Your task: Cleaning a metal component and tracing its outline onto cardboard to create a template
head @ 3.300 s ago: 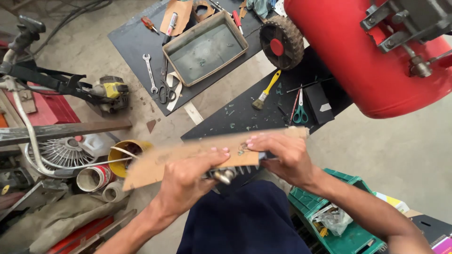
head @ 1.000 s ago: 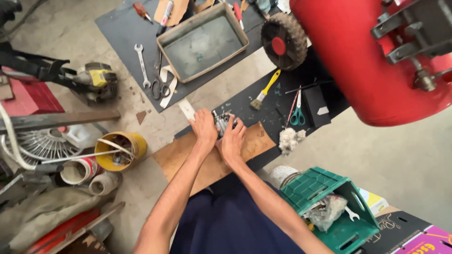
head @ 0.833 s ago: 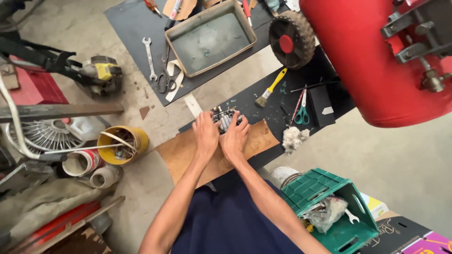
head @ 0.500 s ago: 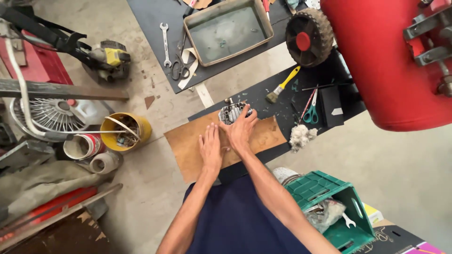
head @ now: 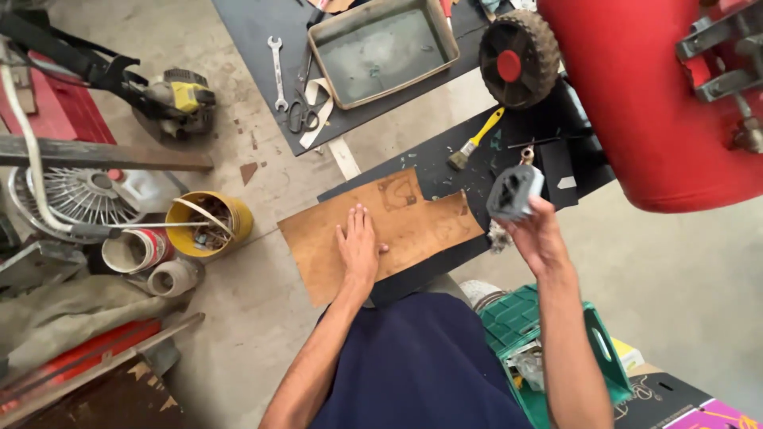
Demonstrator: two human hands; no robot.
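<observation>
Here, seen from above your head, is the workshop floor as you crouch over it.

Left hand: your left hand point(head: 359, 246) lies flat and released, palm down and fingers together pointing to 12 o'clock, pressed on the brown sheet point(head: 381, 230).

Right hand: your right hand point(head: 539, 238) is raised clear of the floor at 3 o'clock from the sheet, fingers closed around the lower edge of a grey metal part point(head: 515, 191).

Grey metal part: a blocky casting with rounded openings, held upright in your grip above the black mat point(head: 445, 163), just off the sheet's right edge.

Brown sheet: a flat, irregular piece of gasket-like card with a notch cut at its top right and a faint square outline traced near its upper edge; it rests partly on the black mat, partly on bare concrete.

At 1 o'clock from the sheet: a yellow-handled brush point(head: 475, 139) lies on the mat, and beyond it a black wheel with a red hub point(head: 518, 54) stands under a large red tank point(head: 636, 87).

At 12 o'clock: a shallow metal tray point(head: 383, 49) sits on a second dark mat, with a spanner point(head: 276, 71) and scissors point(head: 300, 115) beside it at its left.

At 9 o'clock: a yellow bucket point(head: 208, 226) of scrap, just beside two smaller tins.

At 5 o'clock: a green plastic crate point(head: 517, 334) stands by your right forearm.
</observation>
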